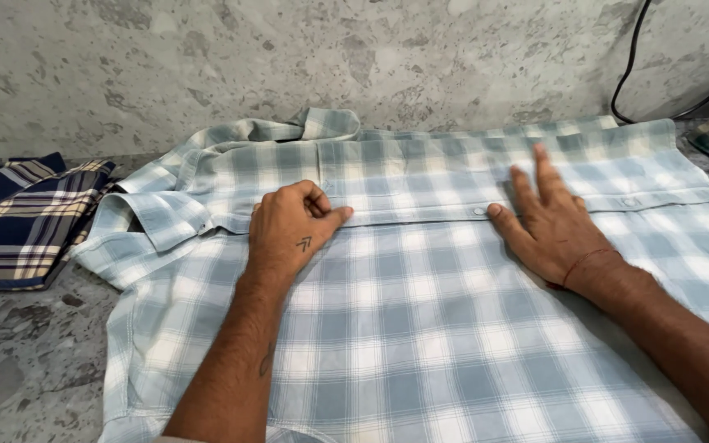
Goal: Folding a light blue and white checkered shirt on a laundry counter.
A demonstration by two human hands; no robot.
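From the head view we see a pale blue and white checked shirt (404, 328) spread flat on a grey stone counter (18, 369), its collar (166, 217) toward the left and its button placket running across the middle. Our left hand (293, 226) rests on the placket near the collar, its fingers (322, 205) curled inward and pressed together, the thumb lying along the placket edge; we cannot tell whether they pinch any cloth. Our right hand (551, 226) lies palm down further right on the same placket, its fingers (545, 172) spread and flat on the fabric, the thumb tip just beside a small white button (478, 212). A folded dark blue and cream checked shirt (26, 221) lies at the counter's left edge, close to the collar. A black cable (629, 61) hangs down the grey wall at upper right.
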